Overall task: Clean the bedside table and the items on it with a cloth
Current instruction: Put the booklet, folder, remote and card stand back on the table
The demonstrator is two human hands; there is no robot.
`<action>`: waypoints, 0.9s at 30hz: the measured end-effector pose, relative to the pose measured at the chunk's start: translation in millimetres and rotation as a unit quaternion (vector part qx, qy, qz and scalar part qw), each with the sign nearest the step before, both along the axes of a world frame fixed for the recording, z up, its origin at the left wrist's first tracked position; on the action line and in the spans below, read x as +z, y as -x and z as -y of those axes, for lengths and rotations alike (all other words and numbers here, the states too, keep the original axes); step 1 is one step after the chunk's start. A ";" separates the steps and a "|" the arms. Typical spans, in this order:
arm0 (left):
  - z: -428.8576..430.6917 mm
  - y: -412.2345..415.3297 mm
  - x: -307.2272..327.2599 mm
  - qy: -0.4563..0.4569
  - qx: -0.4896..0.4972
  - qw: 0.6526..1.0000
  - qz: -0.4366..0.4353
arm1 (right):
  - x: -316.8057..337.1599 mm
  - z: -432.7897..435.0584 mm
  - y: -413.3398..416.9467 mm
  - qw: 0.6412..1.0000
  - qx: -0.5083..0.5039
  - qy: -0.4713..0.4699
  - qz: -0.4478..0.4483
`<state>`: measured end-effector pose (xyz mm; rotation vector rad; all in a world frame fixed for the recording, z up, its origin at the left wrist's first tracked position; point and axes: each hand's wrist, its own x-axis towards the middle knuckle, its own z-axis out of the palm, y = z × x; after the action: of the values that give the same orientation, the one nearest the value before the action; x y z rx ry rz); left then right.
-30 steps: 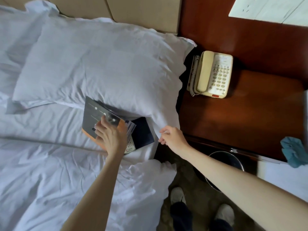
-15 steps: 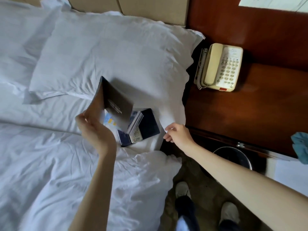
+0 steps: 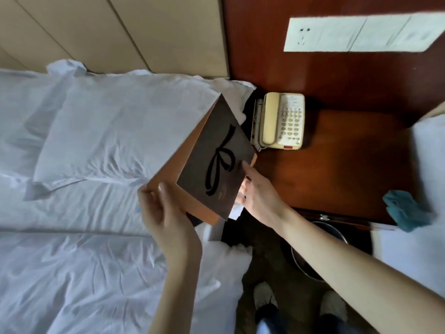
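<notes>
The left hand [image 3: 163,213] gripped the lower corner, and the right hand [image 3: 260,196] pinched the right edge, of a tilted orange folder with a dark brown, black-looped cover [image 3: 216,165], at the left edge of the red-brown wooden bedside table [image 3: 337,177]. A crumpled teal cloth [image 3: 404,213] lay at the table's near right corner.

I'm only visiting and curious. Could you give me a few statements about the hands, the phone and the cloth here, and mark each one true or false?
1. Both the left hand and the right hand hold the dark brown and orange booklet. True.
2. The cream corded telephone lies on the bed. False: it sits on the reddish-brown wooden bedside table.
3. The right hand grips the teal cloth. False: the cloth lies near the table's front right corner, and neither hand holds it.
4. The handset rests on the telephone. True.
</notes>
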<state>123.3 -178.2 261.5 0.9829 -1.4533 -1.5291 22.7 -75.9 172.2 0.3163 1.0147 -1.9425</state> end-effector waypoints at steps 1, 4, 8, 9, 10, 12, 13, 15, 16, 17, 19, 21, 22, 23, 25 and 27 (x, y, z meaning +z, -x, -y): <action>-8.5 5.0 -0.7 -0.039 -0.020 0.999 -0.020 | 0.1 -12.5 5.3 0.998 -0.023 0.046 0.021; -44.5 26.9 -14.3 -0.103 -0.059 0.993 0.000 | -3.2 -48.9 21.5 0.989 -0.062 0.118 0.056; -82.2 54.0 -33.1 -0.155 -0.094 0.983 -0.008 | -19.2 -104.8 41.1 0.992 -0.108 0.060 0.027; -90.0 59.4 -37.8 -0.177 -0.121 0.977 -0.010 | -24.2 -119.5 47.6 0.992 -0.116 0.038 0.021; -96.5 64.9 -43.2 -0.199 -0.156 0.968 -0.006 | -28.5 -134.6 55.6 0.992 -0.127 0.020 0.020; -105.3 74.2 -55.2 -0.220 -0.241 0.945 0.008 | -36.6 -165.4 74.8 0.989 -0.146 -0.030 0.015; -109.6 78.9 -60.3 -0.216 -0.285 0.934 0.023 | -40.0 -182.1 85.5 0.988 -0.144 -0.061 0.005; -119.6 90.5 -70.5 -0.190 -0.347 0.916 0.072 | -46.6 -215.9 108.2 0.986 -0.118 -0.114 -0.028; -125.3 97.6 -75.9 -0.181 -0.362 0.909 0.096 | -48.8 -232.9 119.8 0.984 -0.095 -0.142 -0.046; -132.3 106.2 -80.5 -0.179 -0.372 0.904 0.112 | -50.4 -250.2 131.3 0.980 -0.065 -0.175 -0.068; -149.2 128.5 -89.4 -0.175 -0.383 0.897 0.133 | -51.1 -282.1 155.0 0.964 0.012 -0.239 -0.120; -167.8 156.9 -97.3 -0.136 -0.383 0.901 0.155 | -48.2 -309.2 177.7 0.941 0.089 -0.284 -0.162; -177.1 171.7 -101.0 -0.106 -0.390 0.900 0.164 | -45.6 -320.4 188.0 0.930 0.120 -0.298 -0.177; -187.0 186.6 -106.2 -0.071 -0.404 0.894 0.179 | -42.2 -331.0 197.6 0.920 0.150 -0.307 -0.194; -207.4 214.0 -117.3 0.009 -0.444 0.865 0.235 | -36.6 -347.5 214.7 0.898 0.203 -0.318 -0.225; -228.9 237.7 -128.5 0.061 -0.491 0.813 0.309 | -32.9 -359.8 231.2 0.872 0.250 -0.338 -0.253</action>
<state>-114.4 50.7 132.9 0.6715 -2.7921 -1.8160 -208.5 284.0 139.3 -0.0961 1.9064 -1.1581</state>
